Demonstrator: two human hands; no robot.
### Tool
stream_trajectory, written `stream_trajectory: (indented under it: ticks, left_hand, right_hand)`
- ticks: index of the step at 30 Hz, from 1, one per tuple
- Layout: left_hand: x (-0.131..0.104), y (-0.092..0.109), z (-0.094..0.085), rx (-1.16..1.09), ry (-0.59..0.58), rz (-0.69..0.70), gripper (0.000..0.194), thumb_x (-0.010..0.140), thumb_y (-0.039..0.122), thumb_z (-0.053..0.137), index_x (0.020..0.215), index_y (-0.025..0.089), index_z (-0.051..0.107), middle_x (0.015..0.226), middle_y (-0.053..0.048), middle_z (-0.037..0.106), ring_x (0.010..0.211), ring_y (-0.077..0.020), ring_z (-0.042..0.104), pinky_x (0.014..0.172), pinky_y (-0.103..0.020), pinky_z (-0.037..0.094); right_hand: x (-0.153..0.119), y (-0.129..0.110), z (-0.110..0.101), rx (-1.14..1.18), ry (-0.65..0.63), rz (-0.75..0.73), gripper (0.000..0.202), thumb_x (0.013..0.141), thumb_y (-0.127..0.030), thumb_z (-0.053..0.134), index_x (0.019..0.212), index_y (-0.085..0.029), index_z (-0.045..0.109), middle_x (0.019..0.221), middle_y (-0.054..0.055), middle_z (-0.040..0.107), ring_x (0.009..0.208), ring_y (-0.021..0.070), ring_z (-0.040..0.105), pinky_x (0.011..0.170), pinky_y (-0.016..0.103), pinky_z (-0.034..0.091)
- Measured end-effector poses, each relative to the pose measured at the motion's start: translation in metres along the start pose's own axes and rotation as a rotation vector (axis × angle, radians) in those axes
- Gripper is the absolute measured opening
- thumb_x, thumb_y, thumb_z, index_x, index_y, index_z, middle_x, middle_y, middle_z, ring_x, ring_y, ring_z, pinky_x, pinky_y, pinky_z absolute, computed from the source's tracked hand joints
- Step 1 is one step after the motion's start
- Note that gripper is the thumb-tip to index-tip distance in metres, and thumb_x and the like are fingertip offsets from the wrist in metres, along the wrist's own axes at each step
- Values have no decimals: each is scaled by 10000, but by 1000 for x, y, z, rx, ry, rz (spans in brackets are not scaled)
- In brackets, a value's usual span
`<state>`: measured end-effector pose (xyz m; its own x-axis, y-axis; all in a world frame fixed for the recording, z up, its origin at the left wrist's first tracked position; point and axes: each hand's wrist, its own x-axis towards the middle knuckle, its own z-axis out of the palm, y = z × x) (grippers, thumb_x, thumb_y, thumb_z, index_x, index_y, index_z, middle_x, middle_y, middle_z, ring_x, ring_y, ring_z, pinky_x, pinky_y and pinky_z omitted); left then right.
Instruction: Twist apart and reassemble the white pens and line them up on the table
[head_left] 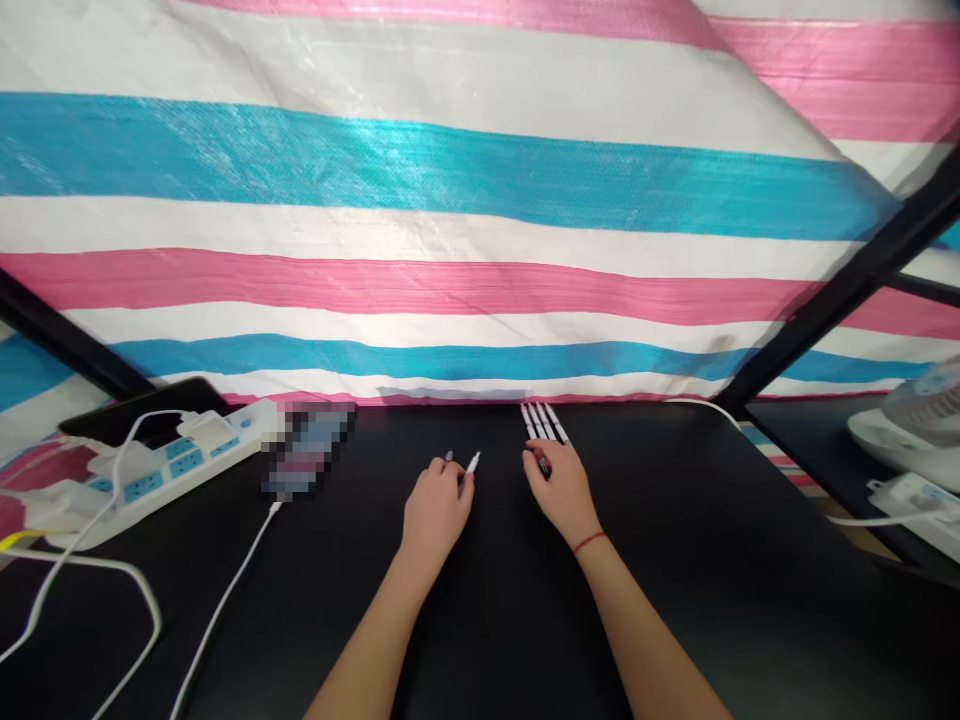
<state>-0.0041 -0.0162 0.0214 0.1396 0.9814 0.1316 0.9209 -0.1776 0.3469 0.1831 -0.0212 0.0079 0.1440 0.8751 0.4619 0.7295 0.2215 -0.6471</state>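
Observation:
My left hand [437,502] rests low over the black table, its fingers closed around a slim white pen [473,462] whose pointed end sticks out past the thumb. A small dark tip [449,455] shows just beyond the same hand's fingers; its kind I cannot make out. To the right, several white pens [541,418] lie side by side near the table's back edge. My right hand [561,490], with a red string on the wrist, curls over their near ends. Between its thumb and fingers a dark piece shows, and the fingers hide the pens' lower parts.
A white power strip [187,465] with plugs and cables lies at the left, beside a blurred phone [309,450] on a white cable [225,605]. A striped sheet [480,180] hangs behind the black table [487,620]. Far right are a white fan [915,420] and another strip [919,510].

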Motion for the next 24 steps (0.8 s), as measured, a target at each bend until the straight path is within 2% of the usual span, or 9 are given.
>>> stream_trajectory:
  ticks: [5, 8, 11, 14, 18, 20, 24]
  left_hand:
    - [-2, 12, 2, -213, 40, 273, 262, 903, 307, 361, 890, 185, 593, 924, -70, 550, 872, -196, 553, 821, -340, 435]
    - [-5, 18, 2, -324, 14, 324, 264, 913, 299, 335, 912, 194, 577, 986, -62, 540, 860, -164, 560, 817, -314, 446]
    - [-7, 20, 2, -367, -58, 305, 267, 915, 326, 330, 966, 218, 568, 1007, -41, 571, 865, -156, 577, 805, -301, 451]
    - [-5, 18, 0, -390, -121, 261, 274, 902, 362, 354, 1045, 242, 555, 980, -23, 624, 870, -170, 597, 778, -295, 451]
    - [-2, 16, -3, -432, -91, 191, 284, 885, 380, 376, 991, 227, 590, 933, -27, 651, 847, -184, 605, 773, -296, 442]
    - [0, 16, -4, -504, -80, 157, 284, 879, 387, 385, 940, 215, 602, 887, -23, 652, 798, -172, 602, 761, -292, 447]
    - [1, 16, 0, -683, -41, 59, 272, 842, 409, 459, 925, 203, 616, 847, -22, 644, 725, -154, 590, 725, -291, 465]
  right_hand:
    - [-5, -15, 6, 371, -235, 65, 357, 845, -341, 505, 1175, -209, 538, 841, 31, 634, 691, 150, 574, 661, 274, 469]
    - [-6, -14, 7, 491, -327, 96, 252, 857, -364, 490, 1003, -204, 617, 787, 19, 629, 662, 140, 579, 604, 253, 468]
    - [-3, -9, 7, 554, -273, 169, 234, 838, -388, 517, 822, -182, 628, 692, 15, 613, 614, 142, 581, 561, 250, 466]
    - [2, -3, 4, 639, -115, 332, 256, 784, -426, 587, 816, -173, 610, 573, -5, 573, 540, 145, 571, 481, 239, 447]
    - [8, 3, -3, 766, 70, 461, 290, 721, -448, 658, 803, -183, 573, 537, -27, 558, 483, 126, 547, 432, 220, 429]
    - [10, 4, -5, 817, 67, 499, 309, 715, -473, 655, 766, -184, 558, 544, -21, 567, 460, 114, 531, 407, 210, 412]
    - [9, 3, -6, 799, -97, 566, 415, 726, -551, 602, 586, -171, 515, 506, -4, 539, 404, 95, 491, 353, 195, 356]
